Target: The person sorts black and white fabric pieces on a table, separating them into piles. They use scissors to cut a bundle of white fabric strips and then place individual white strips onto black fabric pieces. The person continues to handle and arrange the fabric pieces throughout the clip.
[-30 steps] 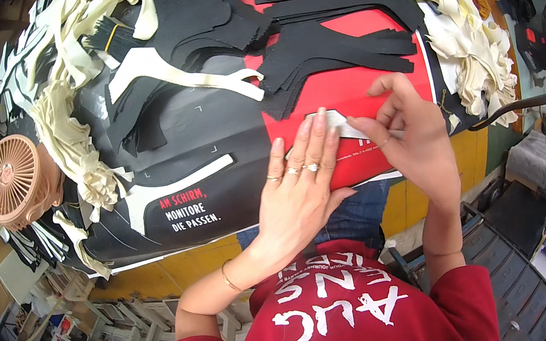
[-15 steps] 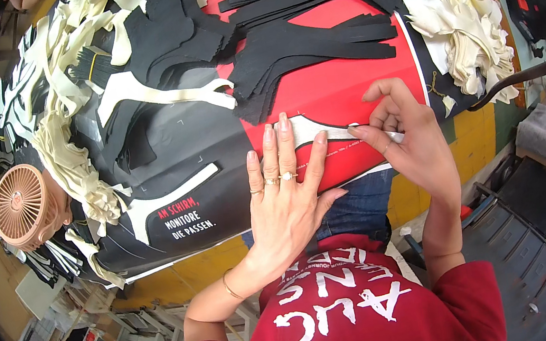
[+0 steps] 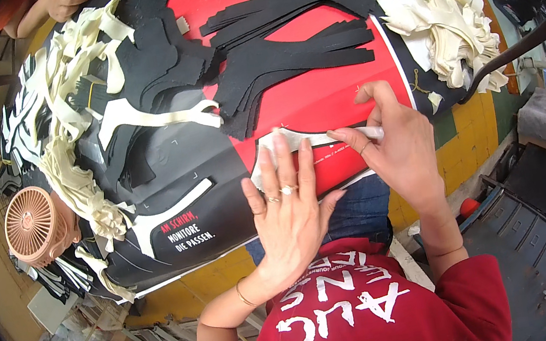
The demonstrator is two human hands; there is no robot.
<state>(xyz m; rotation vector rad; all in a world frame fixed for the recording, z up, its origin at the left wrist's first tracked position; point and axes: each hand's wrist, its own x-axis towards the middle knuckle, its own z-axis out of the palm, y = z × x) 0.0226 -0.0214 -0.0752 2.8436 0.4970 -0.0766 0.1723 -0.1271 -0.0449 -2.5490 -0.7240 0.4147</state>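
My left hand (image 3: 286, 214) lies flat with fingers spread on a curved white fabric piece (image 3: 293, 140) with a dark edge. This piece rests on the red part of the printed sheet near the table's front edge. At its narrow right end, my right hand (image 3: 399, 146) pinches with thumb and forefinger, the other fingers curled. A slim white end shows between those fingers; the hand partly hides it. To the left, a similar white piece (image 3: 160, 214) lies on the sheet's black part. Farther back is a larger cream piece with a forked end (image 3: 140, 118).
Stacked black fabric pieces (image 3: 299, 55) lie beyond my hands. Cream strips pile up at left (image 3: 80, 190) and right (image 3: 449, 34). A peach-coloured fan (image 3: 36, 224) stands at the left edge. Another person's hand (image 3: 64, 3) is at the far left. A dark curved bar (image 3: 515, 53) crosses at right.
My left hand has slid slightly back toward me, uncovering more of the white piece. My right hand still pinches at its end. Another person's hand has come into view at the far left.
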